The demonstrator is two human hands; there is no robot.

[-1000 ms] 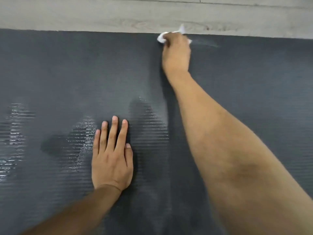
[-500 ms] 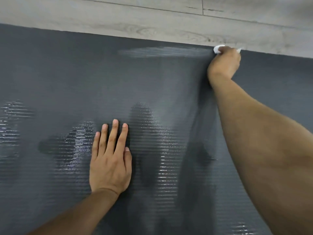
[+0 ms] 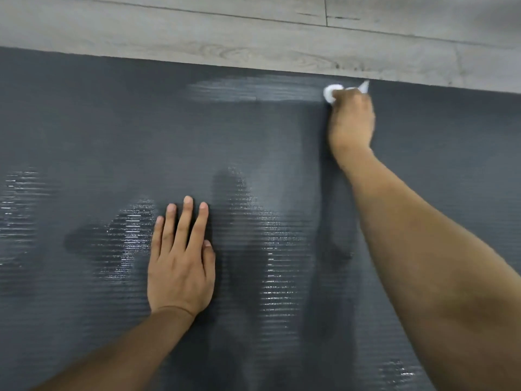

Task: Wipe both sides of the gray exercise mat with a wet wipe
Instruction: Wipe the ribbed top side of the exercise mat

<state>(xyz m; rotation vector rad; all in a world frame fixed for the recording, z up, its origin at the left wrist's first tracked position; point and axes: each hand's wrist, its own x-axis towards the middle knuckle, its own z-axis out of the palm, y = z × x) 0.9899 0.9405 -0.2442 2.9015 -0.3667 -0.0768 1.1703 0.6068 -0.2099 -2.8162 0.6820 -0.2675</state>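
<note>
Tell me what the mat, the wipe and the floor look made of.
Mat: likely foam or rubber, matte dark gray, fine ribs, glistening where wet. Wipe: soft white nonwoven, bunched in the right hand. Floor: gray wood-look planks, grain and seams visible.

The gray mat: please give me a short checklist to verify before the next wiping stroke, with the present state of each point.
1. Wet wipe held in the right hand: ok, the grip is firm.
2. Left hand pressing flat on the gray mat: ok.
3. Wipe touching the mat near its far edge: ok.
4. Wet streak visible beside the wipe: ok.
5. Wipe moist enough: cannot tell.
6. Underside wiped: cannot tell.
</note>
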